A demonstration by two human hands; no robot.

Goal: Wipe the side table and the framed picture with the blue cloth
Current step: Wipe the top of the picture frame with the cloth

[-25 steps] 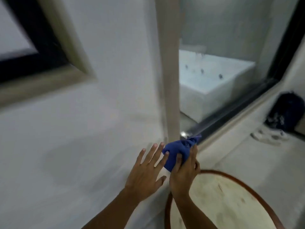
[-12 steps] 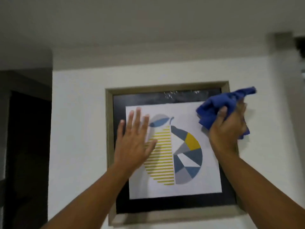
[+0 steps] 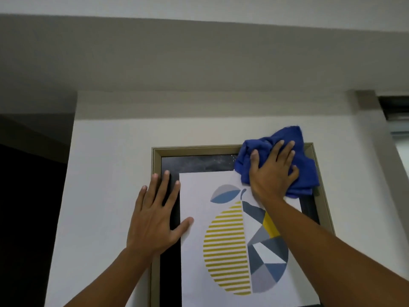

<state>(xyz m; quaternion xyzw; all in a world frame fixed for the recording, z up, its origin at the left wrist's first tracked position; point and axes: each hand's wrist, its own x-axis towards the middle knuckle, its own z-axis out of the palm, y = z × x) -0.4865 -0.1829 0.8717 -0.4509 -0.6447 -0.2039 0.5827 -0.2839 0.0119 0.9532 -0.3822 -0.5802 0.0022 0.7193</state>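
The framed picture [image 3: 225, 240] hangs on a white wall; it shows a striped yellow and grey-blue pear on white paper inside a black mat and a beige frame. My right hand [image 3: 273, 171] presses the crumpled blue cloth [image 3: 305, 171] flat against the picture's top right corner, over glass and frame. My left hand [image 3: 155, 220] lies flat with fingers spread on the left side of the picture, across the frame and the black mat. The side table is out of view.
The white wall [image 3: 106, 173] runs around the picture, with a ceiling beam above. A dark doorway [image 3: 28, 207] lies to the left. A window edge [image 3: 398, 120] shows at the far right.
The view swung up from the side table to the picture. My right hand carried the cloth onto the top right corner and flattened on it. My left hand shifted left onto the frame's edge.
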